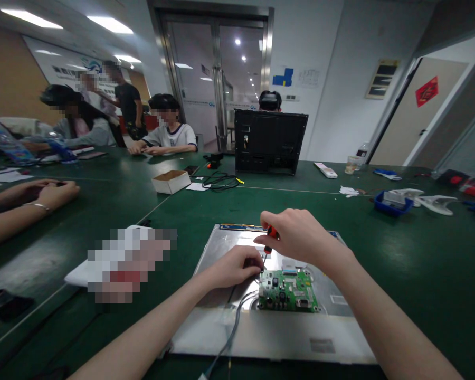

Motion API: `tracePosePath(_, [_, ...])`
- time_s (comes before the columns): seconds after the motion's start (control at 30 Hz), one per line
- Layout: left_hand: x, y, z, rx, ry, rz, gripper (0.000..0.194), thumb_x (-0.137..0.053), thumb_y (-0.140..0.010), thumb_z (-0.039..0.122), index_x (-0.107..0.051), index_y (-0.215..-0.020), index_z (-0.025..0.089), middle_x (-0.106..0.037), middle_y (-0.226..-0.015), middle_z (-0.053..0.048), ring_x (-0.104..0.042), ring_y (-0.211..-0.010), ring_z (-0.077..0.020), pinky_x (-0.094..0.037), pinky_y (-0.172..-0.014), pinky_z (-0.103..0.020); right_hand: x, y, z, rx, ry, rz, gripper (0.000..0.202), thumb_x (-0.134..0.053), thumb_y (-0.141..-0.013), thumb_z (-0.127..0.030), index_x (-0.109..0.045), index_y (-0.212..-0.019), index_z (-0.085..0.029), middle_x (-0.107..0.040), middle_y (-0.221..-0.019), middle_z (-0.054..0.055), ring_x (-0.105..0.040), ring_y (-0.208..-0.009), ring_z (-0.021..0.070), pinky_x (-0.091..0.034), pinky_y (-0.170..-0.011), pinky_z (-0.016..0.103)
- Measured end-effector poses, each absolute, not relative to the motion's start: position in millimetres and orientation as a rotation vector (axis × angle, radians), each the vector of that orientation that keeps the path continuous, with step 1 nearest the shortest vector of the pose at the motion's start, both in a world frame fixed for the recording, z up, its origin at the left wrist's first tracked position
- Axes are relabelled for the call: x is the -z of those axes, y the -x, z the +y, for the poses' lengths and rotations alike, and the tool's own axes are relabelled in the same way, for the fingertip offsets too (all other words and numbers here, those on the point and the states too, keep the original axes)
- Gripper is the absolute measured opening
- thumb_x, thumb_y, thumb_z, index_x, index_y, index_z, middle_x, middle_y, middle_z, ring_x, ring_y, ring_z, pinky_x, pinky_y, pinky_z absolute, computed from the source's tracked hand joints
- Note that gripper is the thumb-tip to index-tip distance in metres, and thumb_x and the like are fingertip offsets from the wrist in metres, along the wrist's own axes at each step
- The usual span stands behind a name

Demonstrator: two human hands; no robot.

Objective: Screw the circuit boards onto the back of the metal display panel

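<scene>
My right hand (295,235) is closed round the handle of a red and black screwdriver (268,244), which stands nearly upright with its shaft pointing down. Its tip meets the upper left corner of a green circuit board (287,291). Close to that tip, my left hand (239,265) has its thumb and fingers pinched together; what is between them, if anything, is hidden. The board lies on the silvery metal back of a flat display panel (273,335). A grey cable (234,330) runs from the board's left side down across the panel's near edge.
On the green table (190,211) stand a small open box (171,182), black cables (224,181), an upright black monitor housing (271,142) and a blue tray (393,203). A white packet (79,269) lies at left, near another person's hands (55,192). Other people sit beyond.
</scene>
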State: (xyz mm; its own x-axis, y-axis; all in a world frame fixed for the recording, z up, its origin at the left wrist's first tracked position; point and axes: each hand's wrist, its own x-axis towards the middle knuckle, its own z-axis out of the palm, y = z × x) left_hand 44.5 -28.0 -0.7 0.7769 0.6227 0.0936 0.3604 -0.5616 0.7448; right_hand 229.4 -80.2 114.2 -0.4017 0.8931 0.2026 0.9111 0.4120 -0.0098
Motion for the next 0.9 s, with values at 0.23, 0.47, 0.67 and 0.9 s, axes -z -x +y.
tracePosePath(0.23, [5,-45,-29,-0.45,-2.265,0.716,0.016,-0.055,-0.081,0.006,-0.066,-0.087,0.016,-0.068,-0.082,-0.002,-0.061,-0.076,-0.0169,-0.047,-0.071,-0.027,-112,-238,-82,-0.113,1.35,-2.536,0.023,-0.061,-0.082,-0.014,-0.058,-0.103,-0.022,-0.07,-0.093,0.002,-0.058,-0.076,0.0144,-0.028,-0.06,0.026])
tracePosePath(0.47, [8,-48,-35,-0.486,-2.483,0.752,0.013,-0.047,-0.086,0.01,-0.057,-0.084,0.018,-0.062,-0.083,-0.003,-0.056,-0.075,-0.0179,-0.043,-0.068,-0.028,-112,-233,-80,-0.006,1.496,-2.5,0.012,-0.063,-0.086,-0.019,-0.06,-0.097,-0.021,-0.071,-0.086,0.002,-0.057,-0.07,0.0144,-0.024,-0.057,0.027])
tracePosePath(0.67, [8,-49,-37,-0.466,-2.562,0.77,0.014,-0.044,-0.089,0.011,-0.055,-0.085,0.019,-0.063,-0.087,-0.006,-0.055,-0.077,-0.0192,-0.044,-0.07,-0.03,-111,-234,-79,0.122,1.536,-2.496,0.015,-0.066,-0.09,-0.036,-0.063,-0.095,-0.022,-0.071,-0.081,0.003,-0.059,-0.067,0.0159,-0.019,-0.055,0.029])
tracePosePath(0.9, [11,-48,-34,-0.454,-2.533,0.72,0.015,-0.044,-0.091,0.011,-0.056,-0.091,0.019,-0.064,-0.092,-0.006,-0.058,-0.086,-0.0215,-0.046,-0.08,-0.033,-114,-237,-83,-0.069,1.434,-2.506,0.017,-0.062,-0.081,-0.014,-0.06,-0.097,-0.019,-0.072,-0.089,0.002,-0.059,-0.072,0.0142,-0.026,-0.057,0.027])
